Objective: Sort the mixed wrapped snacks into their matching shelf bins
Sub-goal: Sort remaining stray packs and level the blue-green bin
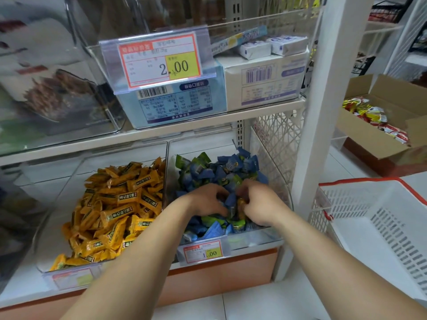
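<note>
Both my hands are down in the clear right-hand bin (280,188) on the lower shelf, which holds a pile of blue and green wrapped snacks (221,169). My left hand (205,199) has its fingers curled into the pile; whether it holds a wrapper is hidden. My right hand (258,204) pinches a small orange-yellow wrapped snack (241,204) against the blue ones. The clear bin on the left (46,227) is heaped with yellow wrapped bars (115,204).
A white plastic basket with a red rim (374,218) stands at my right. An open cardboard box (381,144) with red and yellow packets sits on the floor behind it. The upper shelf carries clear bins with boxed goods and a price tag (159,58). A white upright post (316,112) borders the shelf.
</note>
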`<state>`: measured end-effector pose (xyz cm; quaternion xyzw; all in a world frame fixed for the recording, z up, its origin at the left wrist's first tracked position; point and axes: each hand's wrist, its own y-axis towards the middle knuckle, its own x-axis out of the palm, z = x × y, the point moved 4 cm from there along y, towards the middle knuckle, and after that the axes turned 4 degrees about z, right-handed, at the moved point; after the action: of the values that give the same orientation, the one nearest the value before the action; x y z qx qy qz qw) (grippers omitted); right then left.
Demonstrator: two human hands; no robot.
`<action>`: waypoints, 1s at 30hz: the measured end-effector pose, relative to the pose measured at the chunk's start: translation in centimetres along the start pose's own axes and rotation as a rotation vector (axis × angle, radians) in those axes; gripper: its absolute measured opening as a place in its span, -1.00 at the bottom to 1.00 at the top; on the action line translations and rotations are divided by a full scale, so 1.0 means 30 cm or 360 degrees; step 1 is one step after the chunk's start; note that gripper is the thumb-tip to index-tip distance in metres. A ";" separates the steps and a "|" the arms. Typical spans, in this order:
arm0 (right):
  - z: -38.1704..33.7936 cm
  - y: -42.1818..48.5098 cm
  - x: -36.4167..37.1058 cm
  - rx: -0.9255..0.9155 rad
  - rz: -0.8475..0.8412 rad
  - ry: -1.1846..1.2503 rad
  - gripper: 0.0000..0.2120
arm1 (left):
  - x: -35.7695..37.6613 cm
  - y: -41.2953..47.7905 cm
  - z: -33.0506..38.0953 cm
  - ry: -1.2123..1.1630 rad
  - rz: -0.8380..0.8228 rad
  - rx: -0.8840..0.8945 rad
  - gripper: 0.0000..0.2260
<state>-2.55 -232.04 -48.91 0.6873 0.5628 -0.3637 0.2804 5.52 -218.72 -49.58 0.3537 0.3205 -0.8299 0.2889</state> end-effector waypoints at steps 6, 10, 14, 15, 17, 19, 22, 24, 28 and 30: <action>-0.003 -0.011 -0.051 -0.0111 0.0369 0.0379 -0.75 | -0.013 -0.017 0.018 -0.0119 0.0172 0.0092 -0.50; -0.028 -0.015 -0.096 -0.0071 0.0609 0.0825 -0.72 | -0.070 -0.053 0.034 -0.0483 0.0623 0.0211 -0.56; -0.057 -0.025 -0.117 -0.0073 0.0654 0.0981 -0.78 | -0.097 -0.079 0.039 -0.0530 0.0764 0.0212 -0.69; -0.059 -0.027 -0.117 -0.0067 0.0652 0.0991 -0.80 | -0.105 -0.085 0.039 -0.0542 0.0842 0.0200 -0.71; -0.058 -0.033 -0.118 -0.0050 0.0646 0.1002 -0.80 | -0.124 -0.095 0.040 -0.0632 0.0977 0.0180 -0.76; -0.055 -0.034 -0.120 -0.0031 0.0629 0.1053 -0.77 | -0.137 -0.101 0.039 -0.0789 0.1032 0.0180 -0.82; -0.059 -0.031 -0.126 -0.0037 0.0599 0.1225 -0.72 | -0.151 -0.112 0.039 -0.0924 0.1072 0.0196 -0.85; -0.065 -0.029 -0.130 -0.0051 0.0572 0.1333 -0.71 | -0.156 -0.119 0.039 -0.0911 0.1072 0.0202 -0.83; -0.072 -0.028 -0.127 -0.0051 0.0452 0.1449 -0.69 | -0.165 -0.136 0.046 -0.0858 0.1063 0.0232 -0.80; -0.078 -0.030 -0.124 -0.0064 0.0392 0.1530 -0.67 | -0.154 -0.147 0.051 -0.1004 0.0993 0.0184 -0.93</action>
<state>-3.38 -232.11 -44.49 0.8331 0.5500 0.0411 0.0432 4.49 -215.91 -43.73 0.1787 0.0479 -0.7870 0.5886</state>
